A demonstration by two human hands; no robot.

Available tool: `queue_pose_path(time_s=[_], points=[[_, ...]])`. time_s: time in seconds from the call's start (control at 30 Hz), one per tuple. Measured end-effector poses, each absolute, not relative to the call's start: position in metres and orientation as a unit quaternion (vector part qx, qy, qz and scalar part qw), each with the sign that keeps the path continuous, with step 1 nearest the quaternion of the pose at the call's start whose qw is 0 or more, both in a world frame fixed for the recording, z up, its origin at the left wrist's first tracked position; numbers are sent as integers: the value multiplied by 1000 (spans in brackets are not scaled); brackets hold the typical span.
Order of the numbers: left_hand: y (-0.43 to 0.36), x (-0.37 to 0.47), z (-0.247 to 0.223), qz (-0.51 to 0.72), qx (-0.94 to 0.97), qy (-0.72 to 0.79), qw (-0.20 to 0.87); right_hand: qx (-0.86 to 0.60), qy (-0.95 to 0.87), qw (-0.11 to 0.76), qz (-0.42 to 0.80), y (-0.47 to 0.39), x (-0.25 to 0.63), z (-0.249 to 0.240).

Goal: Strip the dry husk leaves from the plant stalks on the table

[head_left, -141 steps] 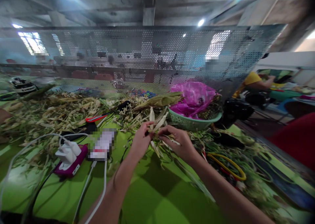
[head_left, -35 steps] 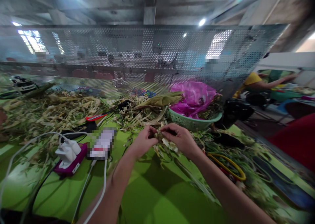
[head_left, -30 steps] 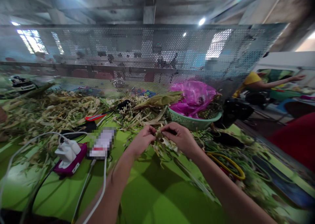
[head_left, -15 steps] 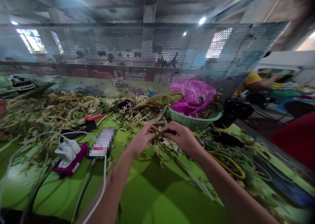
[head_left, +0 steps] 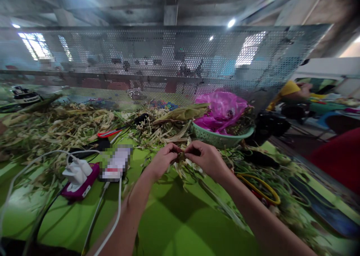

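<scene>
My left hand [head_left: 165, 159] and my right hand [head_left: 206, 158] meet over the middle of the green table [head_left: 180, 233]. Thumb and fingers of each are pinched around a small brownish-green piece of plant [head_left: 181, 156], whose exact kind is too small to make out. Pale, dry plant shreds [head_left: 184, 173] lie just beneath my fingertips. Beyond my hands is a heap of dried husk-like leaves [head_left: 168, 130]. A light green basket [head_left: 222, 139] with a pink plastic bag [head_left: 221, 111] in it stands behind my right hand.
On the left are a phone [head_left: 116, 164] with a white cable, a purple power strip [head_left: 81, 186] with white plugs, and an orange cutter [head_left: 109, 133]. A yellow ring [head_left: 264, 188] lies beside my right forearm. Behind rises a perforated metal screen [head_left: 140, 61]. A person in yellow [head_left: 289, 89] sits far right.
My fingertips have drawn slightly closer and turned inward around the plant piece. A hand at the far left edge has mostly slipped out of view. The person in yellow has lowered an arm.
</scene>
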State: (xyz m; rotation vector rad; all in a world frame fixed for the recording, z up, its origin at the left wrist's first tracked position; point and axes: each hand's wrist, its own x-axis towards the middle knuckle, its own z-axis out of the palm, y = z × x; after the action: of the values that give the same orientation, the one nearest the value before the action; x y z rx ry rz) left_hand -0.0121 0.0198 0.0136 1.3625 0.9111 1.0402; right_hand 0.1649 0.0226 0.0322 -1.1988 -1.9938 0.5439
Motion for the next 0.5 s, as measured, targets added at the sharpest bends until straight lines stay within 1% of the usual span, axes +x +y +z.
queue_pose_path(time_s=[0.13, 0.37, 0.43, 0.5], points=[[23, -12, 8, 445, 572, 389, 569, -460, -779, 381, 189, 21, 165, 34], [28, -12, -2, 465, 570, 379, 561, -417, -790, 394, 214, 18, 161, 33], [29, -12, -2, 466, 567, 383, 560, -417, -802, 384, 190, 15, 160, 35], [29, -11, -3, 469, 560, 381, 567, -425, -815, 368, 138, 13, 160, 36]])
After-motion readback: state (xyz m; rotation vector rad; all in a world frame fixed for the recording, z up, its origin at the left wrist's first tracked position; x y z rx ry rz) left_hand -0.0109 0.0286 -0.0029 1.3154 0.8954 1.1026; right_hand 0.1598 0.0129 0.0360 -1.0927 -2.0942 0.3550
